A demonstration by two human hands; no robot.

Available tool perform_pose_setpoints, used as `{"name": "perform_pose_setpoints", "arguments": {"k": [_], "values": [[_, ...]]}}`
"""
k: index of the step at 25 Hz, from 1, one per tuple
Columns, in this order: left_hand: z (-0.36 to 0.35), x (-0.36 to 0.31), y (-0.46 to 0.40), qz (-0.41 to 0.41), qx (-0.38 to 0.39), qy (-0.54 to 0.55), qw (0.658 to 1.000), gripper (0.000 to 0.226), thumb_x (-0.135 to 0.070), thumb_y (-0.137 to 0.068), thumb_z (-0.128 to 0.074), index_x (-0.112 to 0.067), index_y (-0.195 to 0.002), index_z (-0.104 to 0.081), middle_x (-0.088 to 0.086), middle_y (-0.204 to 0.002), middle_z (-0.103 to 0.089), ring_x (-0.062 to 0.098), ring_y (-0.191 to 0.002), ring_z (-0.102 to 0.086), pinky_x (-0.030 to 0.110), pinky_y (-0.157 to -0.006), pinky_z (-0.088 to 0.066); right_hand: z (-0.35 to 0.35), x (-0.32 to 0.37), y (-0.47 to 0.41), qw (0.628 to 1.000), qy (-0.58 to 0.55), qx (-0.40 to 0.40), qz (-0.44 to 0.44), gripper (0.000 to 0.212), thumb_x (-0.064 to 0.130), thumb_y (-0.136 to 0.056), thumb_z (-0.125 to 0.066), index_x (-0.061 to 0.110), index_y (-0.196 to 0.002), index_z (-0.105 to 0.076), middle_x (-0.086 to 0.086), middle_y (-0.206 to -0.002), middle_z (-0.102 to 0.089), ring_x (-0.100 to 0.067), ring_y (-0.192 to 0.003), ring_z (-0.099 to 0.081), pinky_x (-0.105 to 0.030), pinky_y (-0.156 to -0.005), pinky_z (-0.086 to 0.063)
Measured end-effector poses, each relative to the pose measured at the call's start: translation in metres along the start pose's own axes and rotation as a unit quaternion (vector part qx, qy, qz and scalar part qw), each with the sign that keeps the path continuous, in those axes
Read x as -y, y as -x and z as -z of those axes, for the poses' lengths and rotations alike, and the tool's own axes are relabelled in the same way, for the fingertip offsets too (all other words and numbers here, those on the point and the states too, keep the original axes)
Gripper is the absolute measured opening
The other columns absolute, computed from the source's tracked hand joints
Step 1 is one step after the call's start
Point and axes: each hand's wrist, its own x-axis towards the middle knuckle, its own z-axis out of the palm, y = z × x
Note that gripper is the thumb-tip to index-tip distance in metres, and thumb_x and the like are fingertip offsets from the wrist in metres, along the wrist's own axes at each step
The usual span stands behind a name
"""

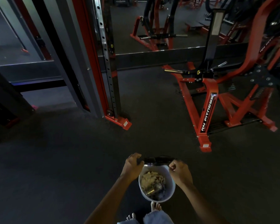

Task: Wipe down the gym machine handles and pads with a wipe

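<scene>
A pale bucket (170, 189) stands on the floor just in front of my bare feet, holding crumpled yellowish wipes (149, 179) and a metal can. A dark lid or handle piece (158, 160) lies across its far rim. My left hand (132, 164) grips the left end of that dark piece and my right hand (179, 169) pinches its right end. A red gym machine (208, 107) with a black upright pad stands ahead on the right.
A red and black rack post (110, 78) rises ahead at centre-left, its foot bolted to the floor. A mirror wall behind reflects more red machines. A dark machine base sits at far left. Dark rubber floor (63, 159) surrounds me.
</scene>
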Motion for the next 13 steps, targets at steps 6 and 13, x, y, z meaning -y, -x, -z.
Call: {"name": "perform_pose_setpoints", "arguments": {"k": [6,13], "values": [[0.009,0.003,0.003,-0.012,-0.005,-0.014,1.000,0.037,-0.015,-0.089,-0.060,-0.006,-0.125,-0.055,0.009,-0.127,-0.056,0.018,-0.117,-0.053,0.020,-0.095,-0.040,0.000,0.012,0.003,1.000,-0.010,-0.024,0.015,0.005,0.018,-0.087,-0.062,0.022,-0.090,-0.060,0.005,-0.096,-0.058,0.001,-0.074,-0.051,-0.010,-0.055,-0.037],[0.011,0.005,0.007,-0.003,-0.001,-0.008,1.000,0.037,-0.016,-0.091,-0.059,-0.007,-0.127,-0.054,0.007,-0.128,-0.055,0.017,-0.118,-0.052,0.017,-0.092,-0.040,-0.001,0.013,0.007,0.999,-0.022,-0.027,0.013,0.010,0.016,-0.086,-0.064,0.019,-0.094,-0.060,0.005,-0.095,-0.058,0.000,-0.075,-0.055,-0.011,-0.056,-0.040]]}}
